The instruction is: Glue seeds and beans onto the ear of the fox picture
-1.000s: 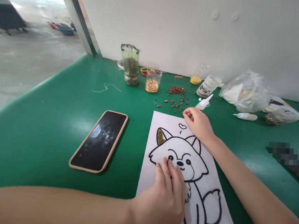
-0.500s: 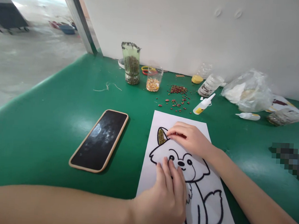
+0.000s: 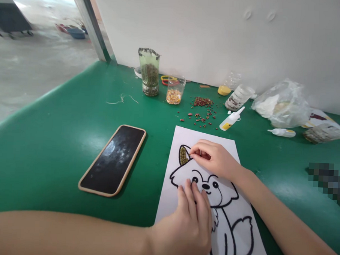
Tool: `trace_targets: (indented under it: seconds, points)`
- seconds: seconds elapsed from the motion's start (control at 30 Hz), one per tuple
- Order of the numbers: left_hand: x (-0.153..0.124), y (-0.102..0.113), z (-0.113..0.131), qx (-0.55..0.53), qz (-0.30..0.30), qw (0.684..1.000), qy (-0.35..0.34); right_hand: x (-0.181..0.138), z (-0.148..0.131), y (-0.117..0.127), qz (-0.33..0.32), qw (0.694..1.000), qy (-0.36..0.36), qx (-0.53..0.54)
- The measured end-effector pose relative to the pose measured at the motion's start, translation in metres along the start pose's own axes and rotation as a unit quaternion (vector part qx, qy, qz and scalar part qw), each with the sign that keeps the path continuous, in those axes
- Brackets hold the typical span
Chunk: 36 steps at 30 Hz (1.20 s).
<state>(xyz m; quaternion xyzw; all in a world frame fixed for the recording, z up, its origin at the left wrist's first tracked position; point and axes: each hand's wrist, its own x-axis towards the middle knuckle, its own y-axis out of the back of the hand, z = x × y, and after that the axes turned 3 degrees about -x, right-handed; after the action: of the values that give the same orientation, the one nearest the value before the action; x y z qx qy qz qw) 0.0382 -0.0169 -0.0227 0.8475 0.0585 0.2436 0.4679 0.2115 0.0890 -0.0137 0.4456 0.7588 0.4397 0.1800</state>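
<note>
Green and smooth, the desk (image 3: 59, 137) lies wide and bare to my left, falling away at its left edge toward the floor, with only a glossy black phone (image 3: 113, 160) lying flat beside the white paper sheet (image 3: 183, 137). My left hand (image 3: 189, 224) presses flat with loose fingers on the fox outline, while my right hand (image 3: 213, 157) pinches something too small to tell at the ear packed with green beads (image 3: 182, 155). Scattered red beans (image 3: 201, 114), a glue bottle (image 3: 231, 119) and jars crowd the far edge by the wall.
</note>
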Motion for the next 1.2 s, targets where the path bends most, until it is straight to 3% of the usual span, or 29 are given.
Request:
trace_targets:
  seconds: [1.2]
  points:
    - [0.0, -0.0012, -0.0001, -0.005, 0.004, 1.0, 0.0, -0.0016, -0.0039, -0.0015, -0.023, 0.999, 0.026, -0.032]
